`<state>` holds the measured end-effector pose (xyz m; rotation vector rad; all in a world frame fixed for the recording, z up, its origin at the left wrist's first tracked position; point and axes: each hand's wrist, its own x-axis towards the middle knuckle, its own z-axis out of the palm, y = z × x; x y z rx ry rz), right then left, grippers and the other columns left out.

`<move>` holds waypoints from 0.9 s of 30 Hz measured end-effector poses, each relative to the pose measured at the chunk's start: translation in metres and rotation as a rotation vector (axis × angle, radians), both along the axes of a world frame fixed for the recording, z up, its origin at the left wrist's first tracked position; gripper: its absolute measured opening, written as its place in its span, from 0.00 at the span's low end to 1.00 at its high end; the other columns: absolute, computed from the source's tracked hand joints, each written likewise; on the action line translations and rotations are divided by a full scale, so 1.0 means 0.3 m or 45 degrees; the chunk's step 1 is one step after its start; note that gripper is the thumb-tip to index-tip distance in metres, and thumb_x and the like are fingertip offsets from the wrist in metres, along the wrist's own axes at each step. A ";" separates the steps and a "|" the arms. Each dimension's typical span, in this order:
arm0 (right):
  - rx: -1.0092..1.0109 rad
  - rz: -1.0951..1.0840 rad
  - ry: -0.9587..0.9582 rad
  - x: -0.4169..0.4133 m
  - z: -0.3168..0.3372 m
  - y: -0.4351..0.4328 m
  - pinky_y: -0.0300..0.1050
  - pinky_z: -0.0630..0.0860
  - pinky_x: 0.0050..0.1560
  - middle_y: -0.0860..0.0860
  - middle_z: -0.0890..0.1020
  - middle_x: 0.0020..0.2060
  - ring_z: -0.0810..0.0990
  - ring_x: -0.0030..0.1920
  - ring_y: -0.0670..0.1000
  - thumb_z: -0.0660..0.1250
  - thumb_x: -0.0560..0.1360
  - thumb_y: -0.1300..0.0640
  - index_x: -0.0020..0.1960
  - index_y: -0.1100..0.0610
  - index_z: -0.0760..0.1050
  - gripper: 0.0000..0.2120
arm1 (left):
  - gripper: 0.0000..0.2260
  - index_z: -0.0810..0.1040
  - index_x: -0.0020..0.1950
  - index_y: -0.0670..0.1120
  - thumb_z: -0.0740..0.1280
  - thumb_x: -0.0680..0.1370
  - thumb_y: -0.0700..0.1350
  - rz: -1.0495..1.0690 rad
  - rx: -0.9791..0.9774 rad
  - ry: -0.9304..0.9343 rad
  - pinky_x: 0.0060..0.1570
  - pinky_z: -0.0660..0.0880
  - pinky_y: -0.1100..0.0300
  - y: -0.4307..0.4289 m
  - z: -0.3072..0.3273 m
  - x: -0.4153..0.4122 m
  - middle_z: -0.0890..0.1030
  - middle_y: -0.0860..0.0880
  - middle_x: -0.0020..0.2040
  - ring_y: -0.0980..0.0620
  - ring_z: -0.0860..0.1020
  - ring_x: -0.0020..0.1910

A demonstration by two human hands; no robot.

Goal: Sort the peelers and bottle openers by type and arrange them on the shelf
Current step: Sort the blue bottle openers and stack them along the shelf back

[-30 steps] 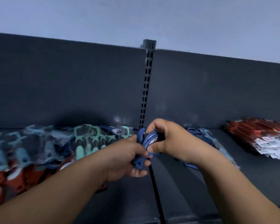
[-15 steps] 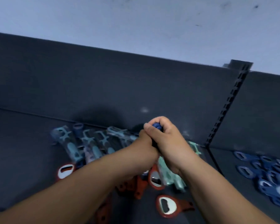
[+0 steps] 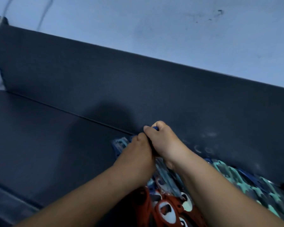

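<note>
Both my hands meet at the back of the dark shelf (image 3: pixel 47 138), above a mixed heap. My right hand (image 3: pixel 161 141) grips a bundle of blue bottle openers (image 3: pixel 155 128), of which only a tip shows between its fingers. My left hand (image 3: pixel 138 149) is curled against the same bundle, its grip hidden. Under my wrists lie pale blue peelers (image 3: pixel 120 145), red bottle openers (image 3: pixel 166 208) and teal peelers (image 3: pixel 236 179), all blurred.
The shelf's dark back panel (image 3: pixel 138 82) rises right behind my hands. To the left of the heap stretches bare dark shelf surface. A pale wall (image 3: pixel 154 22) shows above, with a white cable (image 3: pixel 0 22) at the top left.
The view has swung left and the right bay with its blue openers has left the frame. My two hands stay joined on the blue bundle, now at the left end of the heap.
</note>
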<state>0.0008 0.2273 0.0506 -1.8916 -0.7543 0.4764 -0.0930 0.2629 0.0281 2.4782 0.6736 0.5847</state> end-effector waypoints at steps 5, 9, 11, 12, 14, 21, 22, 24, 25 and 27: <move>0.027 0.001 0.197 -0.024 -0.018 0.173 0.44 0.65 0.32 0.51 0.70 0.31 0.68 0.33 0.51 0.64 0.76 0.54 0.40 0.53 0.66 0.09 | 0.22 0.59 0.69 0.44 0.61 0.77 0.47 0.288 0.415 0.272 0.47 0.67 0.57 0.112 -0.017 -0.049 0.69 0.46 0.61 0.47 0.71 0.56; 0.050 0.029 0.346 -0.064 -0.043 0.300 0.44 0.69 0.34 0.53 0.73 0.35 0.71 0.36 0.51 0.65 0.77 0.53 0.43 0.54 0.68 0.07 | 0.21 0.57 0.70 0.39 0.56 0.80 0.45 0.418 0.603 0.531 0.54 0.69 0.54 0.209 -0.040 -0.060 0.70 0.42 0.64 0.44 0.72 0.61; -0.001 0.051 0.464 -0.081 -0.041 0.349 0.45 0.73 0.39 0.53 0.74 0.38 0.74 0.39 0.51 0.64 0.78 0.51 0.49 0.56 0.70 0.08 | 0.20 0.58 0.69 0.38 0.56 0.80 0.46 0.444 0.632 0.563 0.54 0.69 0.55 0.264 -0.054 -0.069 0.70 0.42 0.63 0.45 0.72 0.60; -0.037 0.061 0.555 -0.087 -0.040 0.374 0.46 0.75 0.41 0.53 0.75 0.39 0.75 0.39 0.51 0.63 0.78 0.49 0.50 0.56 0.71 0.10 | 0.20 0.59 0.68 0.39 0.57 0.80 0.46 0.441 0.636 0.579 0.54 0.69 0.55 0.291 -0.059 -0.079 0.69 0.42 0.63 0.45 0.72 0.59; -0.092 0.066 0.697 -0.095 -0.042 0.419 0.48 0.76 0.48 0.52 0.76 0.35 0.75 0.38 0.51 0.62 0.79 0.46 0.47 0.57 0.72 0.13 | 0.17 0.60 0.67 0.40 0.57 0.80 0.46 0.431 0.647 0.614 0.53 0.68 0.55 0.341 -0.067 -0.100 0.69 0.42 0.61 0.45 0.71 0.58; -0.143 0.179 0.812 -0.108 -0.047 0.541 0.49 0.77 0.56 0.52 0.81 0.40 0.80 0.44 0.52 0.60 0.76 0.37 0.53 0.58 0.74 0.23 | 0.10 0.65 0.60 0.44 0.55 0.79 0.42 0.463 0.477 0.528 0.48 0.68 0.58 0.512 -0.095 -0.137 0.72 0.45 0.59 0.47 0.74 0.55; -0.149 0.217 0.813 -0.108 -0.041 0.550 0.47 0.78 0.52 0.52 0.82 0.43 0.80 0.45 0.52 0.59 0.77 0.37 0.55 0.57 0.75 0.24 | 0.10 0.66 0.60 0.44 0.56 0.79 0.41 0.478 0.408 0.501 0.47 0.68 0.59 0.543 -0.103 -0.136 0.73 0.45 0.59 0.47 0.74 0.55; -0.191 0.262 0.717 -0.102 -0.044 0.564 0.44 0.75 0.52 0.50 0.80 0.48 0.78 0.49 0.52 0.57 0.77 0.36 0.61 0.55 0.73 0.25 | 0.11 0.68 0.60 0.43 0.59 0.79 0.43 0.531 0.268 0.453 0.48 0.70 0.57 0.615 -0.116 -0.137 0.74 0.44 0.59 0.46 0.75 0.56; -0.199 0.256 0.660 -0.101 -0.051 0.569 0.44 0.72 0.54 0.50 0.77 0.49 0.76 0.51 0.52 0.56 0.78 0.36 0.66 0.54 0.70 0.26 | 0.12 0.69 0.61 0.43 0.60 0.79 0.45 0.565 0.194 0.449 0.50 0.71 0.56 0.656 -0.121 -0.138 0.73 0.44 0.60 0.45 0.74 0.57; -0.214 0.203 0.556 -0.097 -0.067 0.576 0.45 0.71 0.57 0.51 0.74 0.47 0.74 0.51 0.53 0.57 0.77 0.36 0.71 0.53 0.64 0.29 | 0.17 0.69 0.64 0.43 0.62 0.79 0.50 0.634 0.065 0.518 0.55 0.71 0.54 0.743 -0.127 -0.140 0.71 0.43 0.62 0.44 0.71 0.60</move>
